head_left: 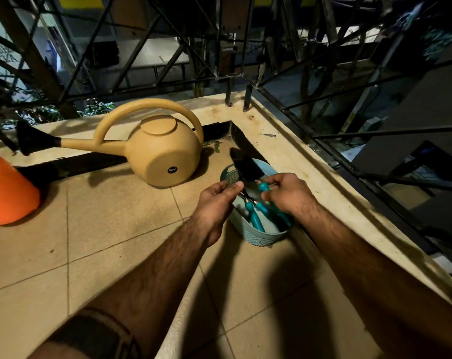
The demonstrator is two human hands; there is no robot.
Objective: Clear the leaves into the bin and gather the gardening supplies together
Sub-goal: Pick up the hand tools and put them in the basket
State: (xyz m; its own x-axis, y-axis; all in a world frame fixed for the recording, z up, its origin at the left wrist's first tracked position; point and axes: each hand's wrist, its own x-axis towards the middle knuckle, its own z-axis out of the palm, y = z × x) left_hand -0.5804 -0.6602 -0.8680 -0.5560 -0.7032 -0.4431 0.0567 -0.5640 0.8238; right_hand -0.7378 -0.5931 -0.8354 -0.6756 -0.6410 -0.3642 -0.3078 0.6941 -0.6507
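**Garden tools gathered in a blue basket on the balcony floor**

Beige floor tiles (111, 229) fill the lower part of the view, bounded at the back and right by a low pale ledge (292, 151) topped with a dark metal railing (375, 130). A small light-blue basket (263, 238) stands on the tiles in the corner, just beside the ledge. Several teal-handled tools lie in it, handles (256, 220) pointing toward the person. Both hands work over the basket. The left hand (217, 200) pinches the dark metal neck of a tool between thumb and fingertips. The right hand (289, 193) has its fingers curled round the teal handle of a black-bladed trowel (245, 165), whose blade sticks up and away past the basket's far rim. A mustard-yellow watering can (162, 151) with a black rose on its long spout sits on the tiles left of the basket, near it but apart. An orange container (7, 193) shows at the left edge, partly cut off. A few green leaf scraps (214, 145) lie on the floor between the can and the corner.
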